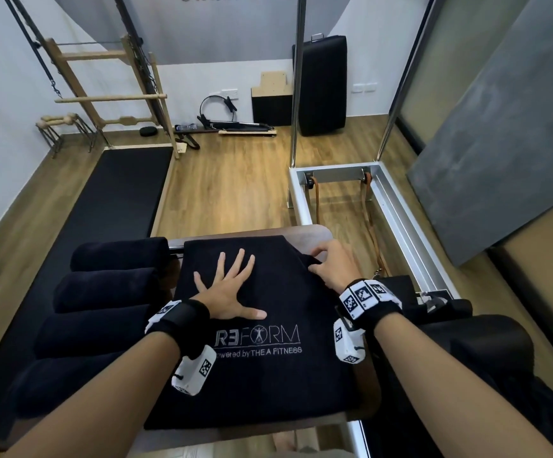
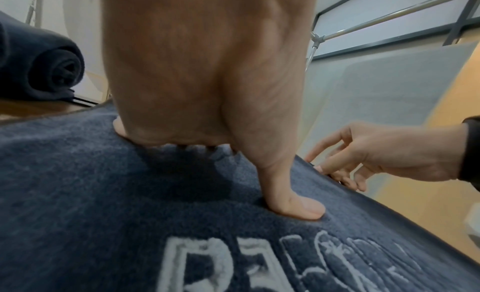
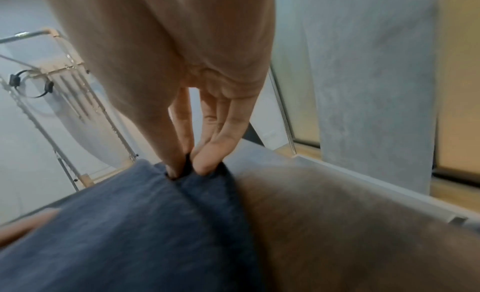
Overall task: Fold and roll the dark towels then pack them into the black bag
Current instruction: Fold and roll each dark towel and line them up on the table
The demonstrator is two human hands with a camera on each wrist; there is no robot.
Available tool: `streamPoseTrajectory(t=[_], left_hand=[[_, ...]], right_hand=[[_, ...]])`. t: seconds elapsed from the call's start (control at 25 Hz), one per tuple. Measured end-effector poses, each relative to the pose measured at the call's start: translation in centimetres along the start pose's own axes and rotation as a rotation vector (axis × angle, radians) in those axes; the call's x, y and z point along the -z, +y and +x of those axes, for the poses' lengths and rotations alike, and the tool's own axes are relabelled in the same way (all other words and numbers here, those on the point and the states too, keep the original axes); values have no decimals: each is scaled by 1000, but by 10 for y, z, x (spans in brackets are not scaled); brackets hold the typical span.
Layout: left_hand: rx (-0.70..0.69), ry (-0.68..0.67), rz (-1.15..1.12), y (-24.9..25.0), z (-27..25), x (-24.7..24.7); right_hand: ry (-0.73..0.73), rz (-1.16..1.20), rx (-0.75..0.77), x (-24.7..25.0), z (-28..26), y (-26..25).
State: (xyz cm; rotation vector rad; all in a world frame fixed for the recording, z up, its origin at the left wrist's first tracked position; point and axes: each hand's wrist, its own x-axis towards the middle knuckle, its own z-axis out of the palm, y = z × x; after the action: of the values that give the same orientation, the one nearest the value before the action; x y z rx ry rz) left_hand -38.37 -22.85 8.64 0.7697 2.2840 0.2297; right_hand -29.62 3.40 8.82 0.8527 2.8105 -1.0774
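Forearms reach in from the near edge, and the left hand (image 1: 227, 294) lies flat on the dark towel (image 1: 262, 375), fingers straight and splayed, thumb (image 2: 298, 206) pressed into the pile just above the stitched logo (image 1: 258, 338). Beside it the right hand (image 1: 333, 264) pinches the towel's right edge between thumb and fingertips (image 3: 205, 162), lifting a small ridge of cloth. Judging by that, the folding step is in hand: the pinched edge probably wants carrying leftward across the pinning palm, which must then slide clear. Spread over a brown padded platform (image 1: 308, 234), the towel overhangs its near edge, and bare platform shows at its far right corner. Four rolled towels (image 1: 103, 285) crowd the left side, touching one another, so free room is mostly far and right. I cannot pick out the black bag with certainty.
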Motion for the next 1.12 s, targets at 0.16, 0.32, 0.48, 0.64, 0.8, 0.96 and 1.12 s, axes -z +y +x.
streamPoseTrajectory(t=[0.16, 0.32, 0.48, 0.64, 0.8, 0.96, 1.12], left_hand=[[-11, 8, -30, -1, 0, -4], [-21, 10, -41, -3, 1, -4], [-21, 2, -45, -5, 1, -4], [-23, 0, -41, -5, 1, -5], [-29, 7, -43, -6, 2, -5], [-35, 17, -43, -7, 3, -7], [-48, 33, -47, -10, 6, -10]], right_hand=[[113, 105, -79, 6, 7, 18], [204, 226, -44, 7, 10, 22], [-26, 87, 141, 1, 12, 10], [276, 285, -123, 3, 21, 8], [93, 474, -321, 7, 27, 5], [-60, 569, -355, 7, 34, 4], [235, 728, -421, 15, 41, 12]])
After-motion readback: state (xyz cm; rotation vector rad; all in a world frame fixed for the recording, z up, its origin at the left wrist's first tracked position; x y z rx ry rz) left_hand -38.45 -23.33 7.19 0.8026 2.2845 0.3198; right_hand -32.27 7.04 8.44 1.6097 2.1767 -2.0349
